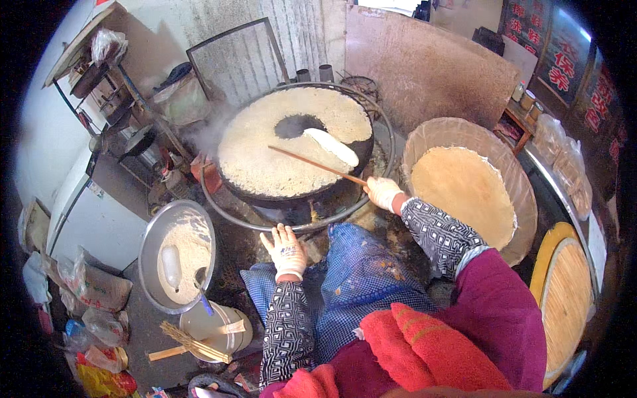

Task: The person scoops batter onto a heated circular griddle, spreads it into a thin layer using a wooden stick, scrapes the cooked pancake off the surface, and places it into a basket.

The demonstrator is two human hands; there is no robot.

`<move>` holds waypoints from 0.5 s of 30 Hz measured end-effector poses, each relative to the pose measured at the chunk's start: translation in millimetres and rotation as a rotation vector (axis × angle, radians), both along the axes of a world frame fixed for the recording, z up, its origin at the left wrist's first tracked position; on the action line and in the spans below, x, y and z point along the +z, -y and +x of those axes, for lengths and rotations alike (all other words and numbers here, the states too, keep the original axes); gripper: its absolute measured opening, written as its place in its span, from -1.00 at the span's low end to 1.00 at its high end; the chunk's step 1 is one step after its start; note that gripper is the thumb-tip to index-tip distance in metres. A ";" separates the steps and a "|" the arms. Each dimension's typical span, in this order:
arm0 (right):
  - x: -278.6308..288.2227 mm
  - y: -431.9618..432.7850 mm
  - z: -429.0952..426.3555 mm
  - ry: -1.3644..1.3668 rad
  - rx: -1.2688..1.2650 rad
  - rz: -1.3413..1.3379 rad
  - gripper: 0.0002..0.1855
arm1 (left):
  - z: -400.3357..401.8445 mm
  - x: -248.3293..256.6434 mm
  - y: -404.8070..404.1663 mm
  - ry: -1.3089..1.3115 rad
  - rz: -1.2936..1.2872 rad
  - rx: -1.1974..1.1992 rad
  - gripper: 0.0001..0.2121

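My right hand (383,193), in a pale glove, is closed round the end of a thin wooden stick (318,165) that reaches over a large round griddle (371,149). A layer of pale batter (268,119) covers most of the griddle, leaving a dark patch near the middle. Lying on the batter is a long white scraper (332,148), by the stick; whether the two are joined I cannot tell. My left hand (287,251), also gloved, has its fingers spread at the metal ring (293,229) round the griddle and holds nothing.
To the right stands a lined basket (522,219) with round flatbreads (460,194). At the left, a metal bowl (144,253) of batter holds a ladle, above a bucket (244,331) with a straw brush (189,341) across it. Steam rises at the griddle's left edge.
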State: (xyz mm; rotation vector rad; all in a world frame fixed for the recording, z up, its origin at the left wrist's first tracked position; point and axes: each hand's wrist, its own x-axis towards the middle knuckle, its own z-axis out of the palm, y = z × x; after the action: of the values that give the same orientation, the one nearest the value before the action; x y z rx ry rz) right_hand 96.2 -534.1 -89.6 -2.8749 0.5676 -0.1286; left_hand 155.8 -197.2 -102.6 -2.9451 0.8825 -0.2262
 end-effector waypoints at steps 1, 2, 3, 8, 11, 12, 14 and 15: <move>-6.5 -0.3 -3.2 -0.054 -0.020 0.008 -0.62 | 2.4 -3.0 -7.1 0.014 -0.013 -0.006 -0.37; -3.1 12.6 -0.8 -0.010 -0.056 0.026 -0.62 | 8.1 -3.7 -9.0 0.036 -0.044 -0.005 -0.38; -1.2 30.5 -1.2 0.018 -0.108 0.057 -0.61 | 11.8 -8.2 -3.6 0.041 -0.062 -0.020 -0.39; 14.1 -2.4 11.7 0.021 0.017 -0.042 -0.62 | 24.7 -0.2 -25.3 0.058 -0.036 0.019 -0.42; 8.5 10.8 4.6 -0.096 -0.065 0.075 -0.62 | 30.4 1.3 -29.5 0.061 -0.006 0.057 -0.40; 5.1 24.8 6.1 -0.060 -0.140 0.001 -0.63 | 31.7 6.6 -24.3 0.031 -0.020 0.058 -0.40; 3.1 33.9 10.3 -0.035 -0.108 -0.048 -0.64 | 35.7 12.2 -21.8 -0.022 -0.024 0.077 -0.40; 7.5 29.7 15.2 -0.044 -0.077 -0.043 -0.65 | 39.6 15.1 -24.7 -0.041 -0.015 0.097 -0.40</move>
State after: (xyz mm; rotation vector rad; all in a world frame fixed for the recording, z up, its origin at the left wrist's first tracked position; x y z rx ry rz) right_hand 111.4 -563.9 -82.2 -2.9047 0.6929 -0.0904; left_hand 195.3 -172.5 -87.5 -3.0069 0.7428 -0.1684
